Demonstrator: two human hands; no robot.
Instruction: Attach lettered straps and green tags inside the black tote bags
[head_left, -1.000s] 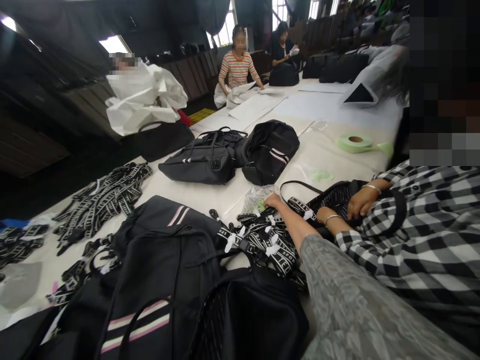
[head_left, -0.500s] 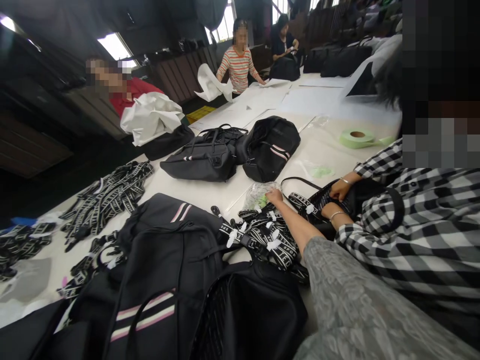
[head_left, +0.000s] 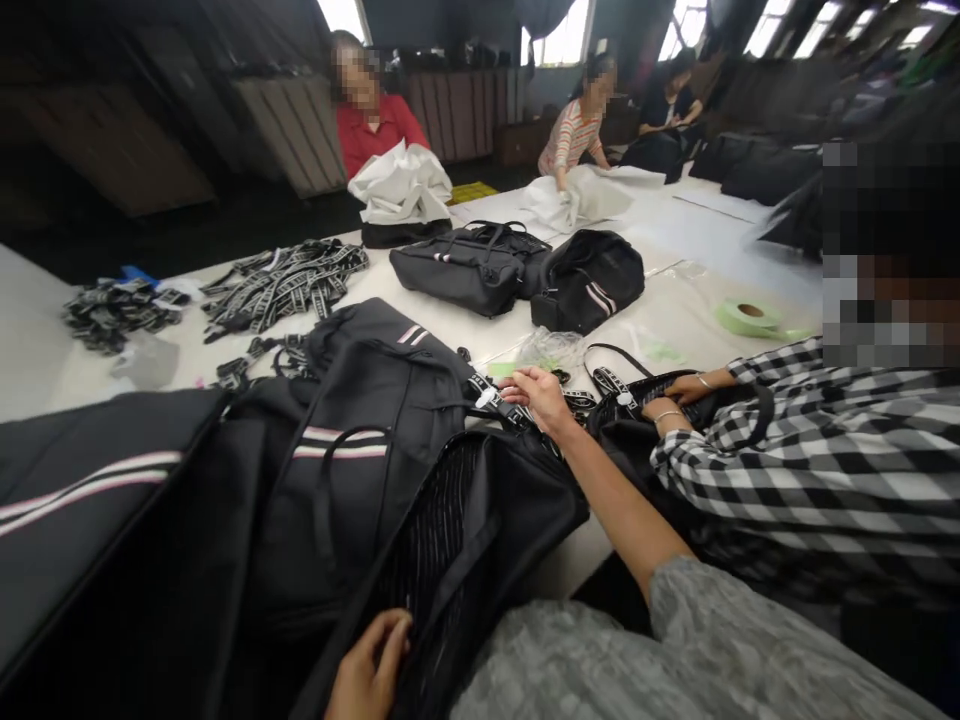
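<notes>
My right hand (head_left: 538, 396) reaches out over the table and closes on a black-and-white lettered strap (head_left: 501, 398) from the bundle beside the bags. My left hand (head_left: 369, 668) shows at the bottom edge, fingers curled on the mesh side of a black bag (head_left: 457, 540) lying in front of me. Next to it lies another black bag with pink and white stripes (head_left: 360, 420). A clear plastic packet (head_left: 553, 348) sits just beyond my right hand.
A co-worker in a checked shirt (head_left: 810, 450) at my right has both hands on a black bag (head_left: 645, 410). Two more black bags (head_left: 480, 270) lie mid-table, piles of straps (head_left: 281, 285) at the left, a green tape roll (head_left: 750, 318) at the right. Other people handle white sheets at the far end.
The view has swung left and down. My right hand has drawn back from the plastic packet onto a strap. My left hand has come into view on the mesh bag.
</notes>
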